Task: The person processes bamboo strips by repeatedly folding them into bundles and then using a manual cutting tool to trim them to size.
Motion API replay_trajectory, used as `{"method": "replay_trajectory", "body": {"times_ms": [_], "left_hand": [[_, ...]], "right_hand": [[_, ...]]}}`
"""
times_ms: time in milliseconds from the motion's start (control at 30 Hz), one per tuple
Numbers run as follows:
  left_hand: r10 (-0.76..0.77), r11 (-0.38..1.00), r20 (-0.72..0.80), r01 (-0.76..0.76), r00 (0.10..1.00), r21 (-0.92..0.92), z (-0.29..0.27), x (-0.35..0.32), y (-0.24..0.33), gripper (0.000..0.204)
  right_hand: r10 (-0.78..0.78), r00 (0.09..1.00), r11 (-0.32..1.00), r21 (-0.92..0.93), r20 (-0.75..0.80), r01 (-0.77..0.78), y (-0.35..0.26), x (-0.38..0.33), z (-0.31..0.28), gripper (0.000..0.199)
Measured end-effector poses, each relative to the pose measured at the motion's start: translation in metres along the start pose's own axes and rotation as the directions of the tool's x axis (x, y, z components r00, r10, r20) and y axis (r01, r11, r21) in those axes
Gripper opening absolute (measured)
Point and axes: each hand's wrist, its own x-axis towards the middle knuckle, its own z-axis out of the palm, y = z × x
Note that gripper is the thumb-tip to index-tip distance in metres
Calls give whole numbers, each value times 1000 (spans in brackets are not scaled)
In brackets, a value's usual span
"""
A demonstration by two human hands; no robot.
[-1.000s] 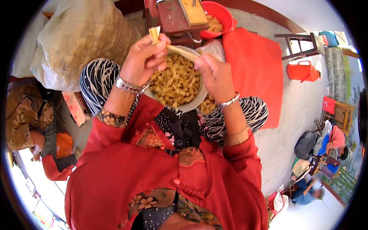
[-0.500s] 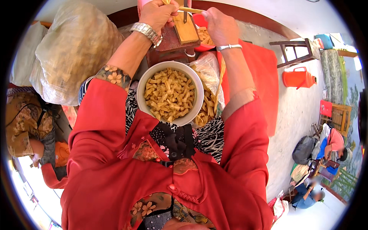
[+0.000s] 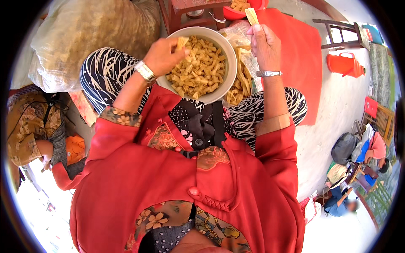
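Yellow strips fill the bowl (image 3: 228, 55) on my lap; my left hand (image 3: 162, 55) pinches one piece (image 3: 182, 42) over it, my right hand (image 3: 265, 40) grips another strip (image 3: 251, 16) beyond the rim. I'd release low, inside the rim.

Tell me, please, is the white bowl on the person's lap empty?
No, the white bowl is filled with cut yellowish pieces.

Red jacket with rolled cuffs lined in floral brocade, cloth knot button at front, over black dotted top and black-and-white striped trousers. Metal watch on left hand (image 3: 162, 55) wrist, silver bangle on right hand (image 3: 265, 42) wrist.
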Motion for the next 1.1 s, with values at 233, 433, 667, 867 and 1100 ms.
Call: {"method": "replay_trajectory", "body": {"times_ms": [233,433,667,867,1100], "left_hand": [[-197,734,-41,175,980,657,49,10,-22,35],[-216,902,-68,225,974,368,76,33,-49,26],[-271,830,-116,293,956,476,103,39,-48,38],[-267,836,-177,319,947,446,108,43,-57,42],[91,982,-118,-109,989,-157,86,17,-27,23]], "right_hand": [[57,998,983,173,-2,-56,11,-35,11,28],[112,994,949,299,-16,-102,8,-54,15,30],[205,979,922,337,-2,-192,18,-66,22,30],[266,964,884,406,-28,-232,18,-70,34,26],[517,856,755,459,24,-468,32,-73,37,25]]}}
